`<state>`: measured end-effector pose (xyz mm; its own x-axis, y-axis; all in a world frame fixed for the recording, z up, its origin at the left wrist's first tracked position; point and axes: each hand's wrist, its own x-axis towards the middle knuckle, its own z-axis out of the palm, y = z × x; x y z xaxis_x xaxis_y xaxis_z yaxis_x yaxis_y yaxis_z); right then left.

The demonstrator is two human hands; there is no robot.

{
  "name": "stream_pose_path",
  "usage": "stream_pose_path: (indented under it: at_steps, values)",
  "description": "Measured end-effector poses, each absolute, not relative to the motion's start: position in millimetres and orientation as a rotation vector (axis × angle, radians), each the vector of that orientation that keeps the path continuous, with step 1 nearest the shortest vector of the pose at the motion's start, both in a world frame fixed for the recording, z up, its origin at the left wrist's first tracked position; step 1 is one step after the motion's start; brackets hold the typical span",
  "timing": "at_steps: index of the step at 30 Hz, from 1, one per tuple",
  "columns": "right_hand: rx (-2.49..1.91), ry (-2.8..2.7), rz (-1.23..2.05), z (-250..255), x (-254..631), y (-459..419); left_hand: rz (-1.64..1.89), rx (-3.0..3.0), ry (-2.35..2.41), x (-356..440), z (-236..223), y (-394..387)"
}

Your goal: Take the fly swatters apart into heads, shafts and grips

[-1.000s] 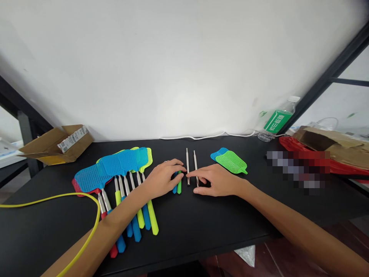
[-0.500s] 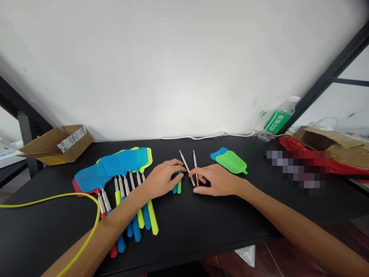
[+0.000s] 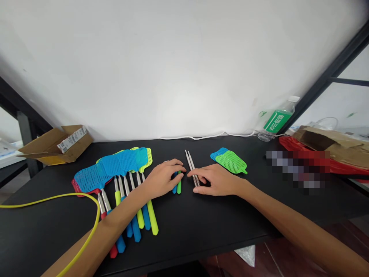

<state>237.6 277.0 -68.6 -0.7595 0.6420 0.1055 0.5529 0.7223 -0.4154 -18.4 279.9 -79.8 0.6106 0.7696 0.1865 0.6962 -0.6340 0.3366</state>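
At the upper left, an open cardboard box (image 3: pixel 57 148) sits on the black worktop (image 3: pixel 184 231), and a yellow cable (image 3: pixel 54 198) curves across its lower left corner. Just right of these, a row of fly swatters (image 3: pixel 115 169) lies fanned out, with blue, red and yellow mesh heads overlapping at the top and metal shafts running down to coloured handles. The left forearm crosses those handles.

Near the middle, the left hand (image 3: pixel 163 179) has its fingers (image 3: pixel 175 166) curled over the top ends of a short blue handle (image 3: pixel 174 188) and a short green handle (image 3: pixel 179 187), which lie side by side; whether they grip, I cannot tell. Just right of them, the right hand (image 3: pixel 217 181) closes its fingers (image 3: pixel 198 175) and thumb around the lower ends of two metal rods (image 3: pixel 189 161), held close together and slanting toward the upper left.

Beyond that hand, a green swatter head (image 3: pixel 232 161) overlaps a blue swatter head (image 3: pixel 218 154). At the upper right stand a water bottle (image 3: pixel 278 121), then a red bag (image 3: pixel 291 144) and brown cardboard (image 3: pixel 331 148).
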Motion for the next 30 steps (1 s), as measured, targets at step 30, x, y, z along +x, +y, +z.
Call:
stream_pose_path:
  at_steps: [30]
  values:
    - [-0.92, -2.694, 0.527, -69.8, 237.9, 278.0, 0.463, 2.603, 1.206, -17.9, -78.6, 279.6]
